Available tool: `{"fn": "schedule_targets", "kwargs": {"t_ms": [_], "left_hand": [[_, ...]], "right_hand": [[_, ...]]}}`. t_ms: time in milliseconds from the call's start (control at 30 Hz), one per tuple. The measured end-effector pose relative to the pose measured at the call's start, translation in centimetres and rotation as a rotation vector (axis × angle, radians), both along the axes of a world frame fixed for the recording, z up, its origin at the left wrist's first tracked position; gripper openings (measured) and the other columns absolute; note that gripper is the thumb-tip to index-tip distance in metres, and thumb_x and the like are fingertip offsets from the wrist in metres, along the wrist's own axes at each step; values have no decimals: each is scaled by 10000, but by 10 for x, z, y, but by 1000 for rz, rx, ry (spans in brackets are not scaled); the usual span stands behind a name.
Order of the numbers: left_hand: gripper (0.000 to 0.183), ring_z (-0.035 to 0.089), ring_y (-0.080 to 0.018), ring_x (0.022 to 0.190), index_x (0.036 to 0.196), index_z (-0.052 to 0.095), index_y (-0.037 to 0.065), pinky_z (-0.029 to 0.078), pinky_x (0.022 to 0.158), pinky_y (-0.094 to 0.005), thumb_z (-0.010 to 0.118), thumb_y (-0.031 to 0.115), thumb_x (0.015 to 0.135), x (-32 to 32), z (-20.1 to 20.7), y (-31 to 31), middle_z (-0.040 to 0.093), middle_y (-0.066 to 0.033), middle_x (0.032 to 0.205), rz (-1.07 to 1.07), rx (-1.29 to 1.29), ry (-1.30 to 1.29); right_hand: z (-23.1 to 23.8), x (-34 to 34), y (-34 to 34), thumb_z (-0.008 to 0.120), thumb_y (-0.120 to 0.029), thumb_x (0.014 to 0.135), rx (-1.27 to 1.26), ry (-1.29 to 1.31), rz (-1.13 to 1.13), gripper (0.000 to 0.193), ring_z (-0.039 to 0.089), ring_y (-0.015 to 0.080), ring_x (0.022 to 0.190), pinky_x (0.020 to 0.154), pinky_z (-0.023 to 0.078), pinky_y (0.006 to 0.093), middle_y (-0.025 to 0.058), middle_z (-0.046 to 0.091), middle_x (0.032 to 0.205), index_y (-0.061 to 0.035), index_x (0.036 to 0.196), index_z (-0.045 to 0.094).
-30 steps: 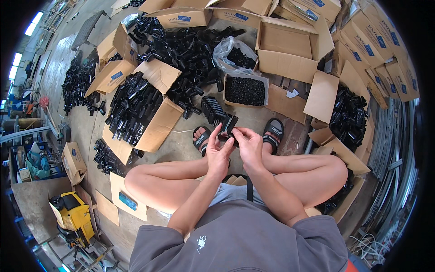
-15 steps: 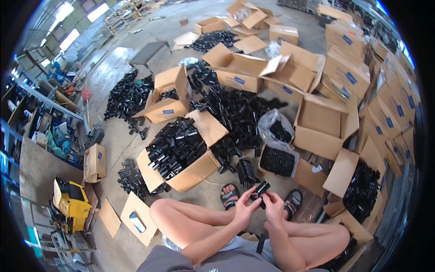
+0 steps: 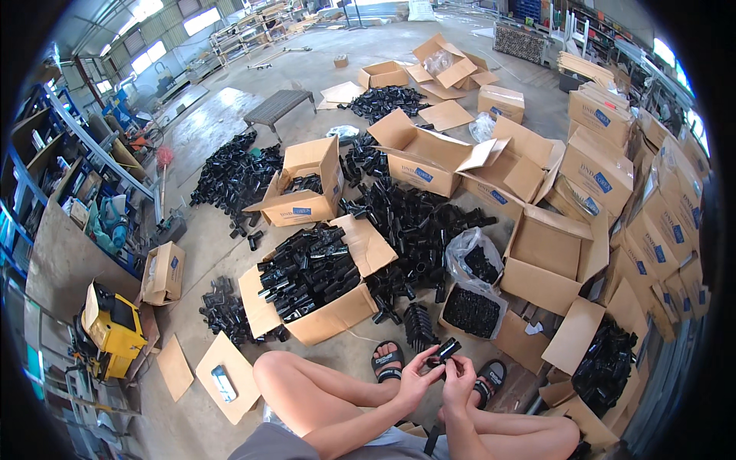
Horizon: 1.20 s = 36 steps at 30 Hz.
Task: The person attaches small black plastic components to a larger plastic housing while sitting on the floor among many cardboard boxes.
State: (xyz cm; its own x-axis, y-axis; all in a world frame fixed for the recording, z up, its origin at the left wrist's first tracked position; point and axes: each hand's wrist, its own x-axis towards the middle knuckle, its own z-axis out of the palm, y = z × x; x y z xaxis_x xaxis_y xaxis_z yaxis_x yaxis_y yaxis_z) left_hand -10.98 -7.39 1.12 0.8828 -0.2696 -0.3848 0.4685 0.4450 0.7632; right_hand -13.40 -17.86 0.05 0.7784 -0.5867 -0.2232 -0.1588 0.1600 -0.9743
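Note:
Between my knees, both hands are closed on a small black tube-shaped fitting. My left hand grips its left end, and my right hand pinches its lower right side with the fingertips. The fingers partly cover the fitting's underside. Just beyond my hands stands a row of stacked black fittings. To the right of that row, a carton lined with plastic holds many small black parts. An open carton full of black fittings lies ahead on the left.
Loose black fittings are heaped on the floor ahead. Open cartons and stacked closed boxes line the right. At the left stand a yellow-and-black machine and a cardboard sheet with a phone-like object on it.
My view has tilted up slightly and shifted, so the scene sits lower and more of the far floor shows. The fitting stays in both hands, its angle slightly changed.

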Motion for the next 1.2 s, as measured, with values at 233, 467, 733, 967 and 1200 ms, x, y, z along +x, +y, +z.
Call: {"fn": "schedule_targets", "kwargs": {"t_ms": [233,467,733,967,1200], "left_hand": [[583,647,-128,1096,1475,530,107,584,932,-282,704,-28,936,-2,8,3,618,-51,1283,5,-27,12],[582,653,-118,1069,1475,527,92,579,922,-268,709,-24,935,-1,4,7,615,-51,1290,26,-15,-10],[579,652,-121,1075,1470,533,88,576,922,-267,712,-27,931,1,-2,8,619,-58,1292,21,-21,-20],[585,657,-119,1065,1470,536,96,578,911,-263,714,-33,928,5,1,9,621,-51,1288,20,-31,-12],[584,658,-118,1068,1466,536,86,578,917,-265,715,-36,924,6,4,5,617,-55,1293,13,-5,-4]], "right_hand": [[0,0,4,662,-72,957,-355,63,-13,129,672,156,826,740,536,307,118,706,966,37,1027,667],[6,3,5,633,-122,981,-179,17,14,170,676,221,837,743,527,345,144,685,958,43,1002,668],[17,2,7,655,-67,951,-237,-3,37,123,691,202,874,779,551,328,121,680,989,26,1030,652],[11,7,2,655,-58,949,-162,-5,75,124,701,197,897,787,557,327,123,684,998,29,1036,638],[9,11,1,632,-97,973,-221,46,69,157,698,224,902,787,551,342,147,677,1036,42,1036,669]]}}
